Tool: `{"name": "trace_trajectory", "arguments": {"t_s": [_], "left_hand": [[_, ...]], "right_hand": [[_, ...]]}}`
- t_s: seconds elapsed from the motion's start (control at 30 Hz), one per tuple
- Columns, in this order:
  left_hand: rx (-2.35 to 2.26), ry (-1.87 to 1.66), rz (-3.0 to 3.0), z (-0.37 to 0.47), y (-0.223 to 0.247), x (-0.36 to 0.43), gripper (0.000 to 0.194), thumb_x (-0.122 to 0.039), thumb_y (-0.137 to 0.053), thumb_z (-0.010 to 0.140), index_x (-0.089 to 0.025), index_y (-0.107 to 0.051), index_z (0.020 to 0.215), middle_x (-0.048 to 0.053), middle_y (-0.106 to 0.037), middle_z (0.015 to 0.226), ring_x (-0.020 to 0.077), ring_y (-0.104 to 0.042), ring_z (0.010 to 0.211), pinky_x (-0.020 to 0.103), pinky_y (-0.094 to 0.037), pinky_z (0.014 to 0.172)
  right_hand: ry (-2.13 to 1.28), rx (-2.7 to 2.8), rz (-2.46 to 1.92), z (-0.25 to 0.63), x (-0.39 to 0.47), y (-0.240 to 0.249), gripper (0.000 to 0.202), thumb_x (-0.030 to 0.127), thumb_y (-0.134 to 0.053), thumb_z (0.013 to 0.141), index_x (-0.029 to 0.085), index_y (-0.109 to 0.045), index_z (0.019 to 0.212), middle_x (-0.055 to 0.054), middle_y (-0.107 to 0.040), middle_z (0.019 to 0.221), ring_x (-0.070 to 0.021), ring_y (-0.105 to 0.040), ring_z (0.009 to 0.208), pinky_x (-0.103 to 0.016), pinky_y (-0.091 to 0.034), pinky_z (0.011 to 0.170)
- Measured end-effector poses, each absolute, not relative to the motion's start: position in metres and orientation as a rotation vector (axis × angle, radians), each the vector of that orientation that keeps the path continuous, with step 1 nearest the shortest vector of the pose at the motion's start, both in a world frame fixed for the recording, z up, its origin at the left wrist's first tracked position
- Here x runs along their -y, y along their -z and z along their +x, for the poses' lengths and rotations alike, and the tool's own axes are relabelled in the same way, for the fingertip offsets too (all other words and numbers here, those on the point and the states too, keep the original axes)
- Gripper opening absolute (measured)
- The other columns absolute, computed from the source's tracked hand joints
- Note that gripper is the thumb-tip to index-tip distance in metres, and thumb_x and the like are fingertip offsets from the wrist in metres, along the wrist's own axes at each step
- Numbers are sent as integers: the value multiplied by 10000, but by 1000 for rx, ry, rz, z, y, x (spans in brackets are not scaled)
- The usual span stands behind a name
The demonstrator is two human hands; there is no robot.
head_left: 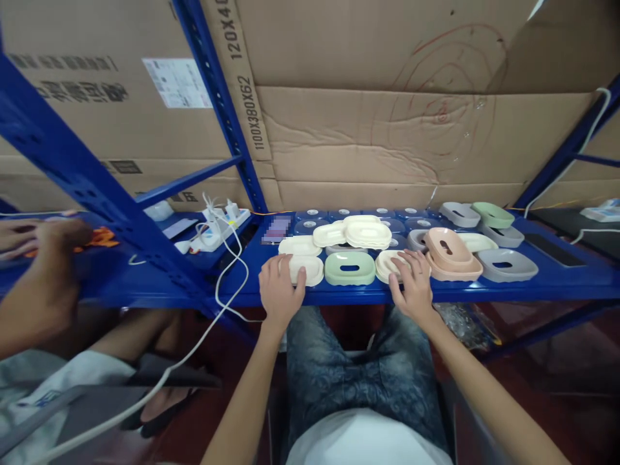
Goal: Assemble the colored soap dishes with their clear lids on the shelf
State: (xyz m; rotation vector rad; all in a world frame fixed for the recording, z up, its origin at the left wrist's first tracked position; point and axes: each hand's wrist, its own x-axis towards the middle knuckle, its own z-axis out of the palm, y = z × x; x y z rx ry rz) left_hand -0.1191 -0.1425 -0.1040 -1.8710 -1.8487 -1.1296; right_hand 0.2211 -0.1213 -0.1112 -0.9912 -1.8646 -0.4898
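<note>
My left hand [281,289] is closed around the left end of a cream soap dish [312,270] at the shelf's front edge, thumb over its near side. My right hand [413,284] grips another cream soap dish [385,263], its fingers bent over the top and the thumb in front. Between my hands lies a green soap dish [349,274] with an oval slot. Behind it, several cream pieces [368,234] are piled up. Right of my right hand, a peach soap dish [453,248] sits tilted on a second peach piece.
Grey soap dishes [511,272] and a light green one [494,215] stand to the right on the blue shelf [557,290]. A power strip [217,229] with white cables [237,271] lies left. Blue uprights [92,174] flank the cardboard [349,139]. Another person's hand [53,236] is far left.
</note>
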Motion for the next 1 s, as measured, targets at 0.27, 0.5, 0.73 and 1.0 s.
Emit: {"name": "trace_trajectory", "arguments": {"t_s": [0.27, 0.5, 0.73, 1.0], "left_hand": [[1839, 1211, -1760, -118, 113, 135, 422, -428, -487, 1056, -143, -670, 1308, 224, -712, 1304, 427, -589, 1287, 550, -448, 1069], [1833, 1184, -1750, -117, 111, 135, 396, -408, -504, 1029, -154, -679, 1278, 204, -722, 1281, 415, -605, 1264, 534, -462, 1064], [1857, 1108, -1803, -121, 109, 136, 465, -420, -507, 1021, -110, -672, 1325, 233, -694, 1343, 445, -572, 1301, 570, -452, 1098], [1850, 1280, -1897, -121, 89, 120, 410, -453, -547, 1007, -170, -692, 1264, 210, -675, 1327, 417, -555, 1339, 622, -413, 1169]], "right_hand": [[497, 1840, -1043, 218, 118, 117, 334, 263, -576, 1023, 194, -659, 1339, -180, -688, 1376, -389, -575, 1414, -701, -387, 1259], [449, 1795, -1081, 215, 118, 116, 316, 225, -527, 1035, 208, -693, 1303, -173, -708, 1335, -392, -580, 1387, -686, -417, 1225], [313, 1726, -1045, 216, 116, 107, 273, 237, -473, 1074, 212, -717, 1194, -154, -728, 1262, -350, -640, 1280, -591, -478, 1162], [112, 2131, -1080, 259, 133, 39, 291, 364, -540, 1095, 180, -744, 1191, -142, -771, 1173, -342, -705, 1144, -498, -539, 1044]]}}
